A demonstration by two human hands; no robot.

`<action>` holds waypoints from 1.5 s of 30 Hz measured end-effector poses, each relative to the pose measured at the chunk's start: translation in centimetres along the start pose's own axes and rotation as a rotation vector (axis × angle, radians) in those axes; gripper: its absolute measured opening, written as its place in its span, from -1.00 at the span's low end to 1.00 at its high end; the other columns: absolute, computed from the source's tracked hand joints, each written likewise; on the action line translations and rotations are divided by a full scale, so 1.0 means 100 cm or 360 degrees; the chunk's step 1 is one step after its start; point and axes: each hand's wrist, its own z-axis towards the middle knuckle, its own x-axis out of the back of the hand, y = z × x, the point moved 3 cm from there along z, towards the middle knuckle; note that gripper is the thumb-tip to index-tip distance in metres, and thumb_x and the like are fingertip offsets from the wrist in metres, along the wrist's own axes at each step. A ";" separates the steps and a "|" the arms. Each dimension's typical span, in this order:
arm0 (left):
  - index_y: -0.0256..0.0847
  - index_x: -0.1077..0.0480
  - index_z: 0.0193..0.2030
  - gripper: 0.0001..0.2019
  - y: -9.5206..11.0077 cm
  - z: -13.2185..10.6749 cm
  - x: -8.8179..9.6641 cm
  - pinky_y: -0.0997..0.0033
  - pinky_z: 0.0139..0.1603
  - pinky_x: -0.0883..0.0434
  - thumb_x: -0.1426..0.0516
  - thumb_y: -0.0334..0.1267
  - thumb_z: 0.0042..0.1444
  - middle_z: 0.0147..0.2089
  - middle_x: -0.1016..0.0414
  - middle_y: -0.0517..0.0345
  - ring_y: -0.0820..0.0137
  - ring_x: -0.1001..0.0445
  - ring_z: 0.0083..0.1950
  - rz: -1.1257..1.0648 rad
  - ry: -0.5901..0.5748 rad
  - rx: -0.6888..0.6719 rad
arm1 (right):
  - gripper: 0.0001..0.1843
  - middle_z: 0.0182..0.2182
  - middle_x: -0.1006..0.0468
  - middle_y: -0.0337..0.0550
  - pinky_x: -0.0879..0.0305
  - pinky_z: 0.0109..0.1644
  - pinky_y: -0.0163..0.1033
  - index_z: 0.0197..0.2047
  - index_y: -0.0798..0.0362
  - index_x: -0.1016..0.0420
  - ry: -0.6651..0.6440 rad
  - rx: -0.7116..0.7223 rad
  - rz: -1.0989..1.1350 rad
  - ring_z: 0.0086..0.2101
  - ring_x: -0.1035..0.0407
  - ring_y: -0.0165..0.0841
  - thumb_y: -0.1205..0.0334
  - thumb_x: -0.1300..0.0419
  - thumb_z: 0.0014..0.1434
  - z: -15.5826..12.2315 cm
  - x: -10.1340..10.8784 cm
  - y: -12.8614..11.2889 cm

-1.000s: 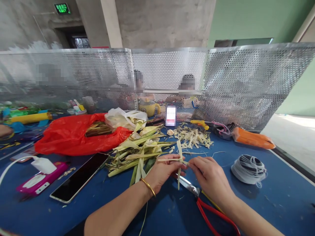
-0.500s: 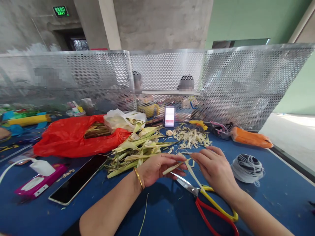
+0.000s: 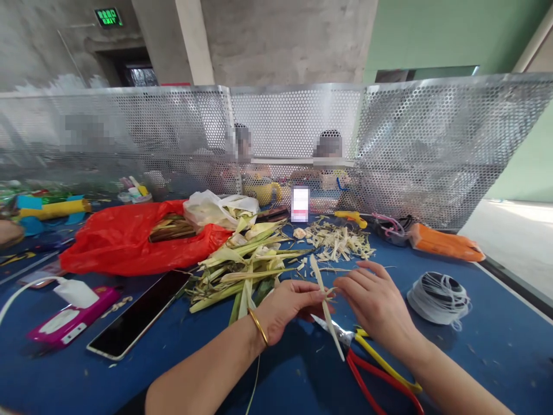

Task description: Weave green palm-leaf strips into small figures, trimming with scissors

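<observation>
Between both hands is a pale, dried corn husk strip (image 3: 334, 332), its long flat end slanting down over the scissors and its other end pointing up. My left hand (image 3: 298, 300), with a gold bangle at the wrist, pinches the strip between thumb and fingers. At the same crossing, the fingertips of my right hand (image 3: 367, 297) are closed on a thin end of husk. Scissors (image 3: 377, 369) with one red and one yellow handle lie on the blue table under the hands, blades partly covered by the strip. A pile of corn husks (image 3: 242, 268) lies just beyond my left hand.
Husk scraps (image 3: 341, 241) are heaped at the back. A string spool (image 3: 438, 297) and an orange packet (image 3: 444, 242) sit at right. Leftward are a red plastic bag (image 3: 112, 245), a phone (image 3: 140, 314) and a magenta power strip (image 3: 73, 323). A perforated metal screen (image 3: 294, 115) stands behind.
The husk strip has turned from lying across the left fingers to standing steeply, crossing in front of the scissors blades. My left hand has shifted slightly right and nearer; both hands still grip the husk.
</observation>
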 end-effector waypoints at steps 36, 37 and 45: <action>-0.24 -0.53 -0.50 -0.83 -0.026 -0.001 -0.020 0.47 -0.49 -0.31 -0.18 -0.19 -0.08 -0.55 -0.48 0.15 0.40 -0.42 -0.54 0.0727 0.0027 -0.0197 | -0.79 -0.60 -0.36 -0.33 -0.17 -0.47 -0.34 -0.41 0.04 -0.41 -0.0272 -0.0881 0.1096 -0.55 -0.28 -0.42 0.13 -0.12 0.20 -0.004 -0.018 -0.007; -0.23 -0.52 -0.50 -0.81 -0.028 -0.001 -0.019 0.48 -0.50 -0.29 -0.17 -0.17 -0.06 -0.58 -0.47 0.16 0.39 -0.43 -0.54 0.0809 0.0059 -0.0205 | -0.76 -0.60 -0.36 -0.33 -0.17 -0.47 -0.35 -0.44 0.04 -0.38 -0.0246 -0.0918 0.1146 -0.54 -0.27 -0.43 0.13 -0.10 0.21 -0.004 -0.018 -0.008; -0.24 -0.42 -0.61 -0.66 -0.013 0.004 -0.006 0.51 -0.60 -0.16 -0.08 -0.06 0.01 -0.60 -0.45 0.15 0.47 -0.35 -0.65 0.0542 0.0405 -0.0216 | -0.85 -0.47 -0.49 -0.27 -0.16 -0.38 -0.34 -0.33 0.02 -0.40 0.0032 -0.0638 0.0480 -0.46 -0.35 -0.42 0.24 -0.06 0.26 -0.009 0.000 -0.021</action>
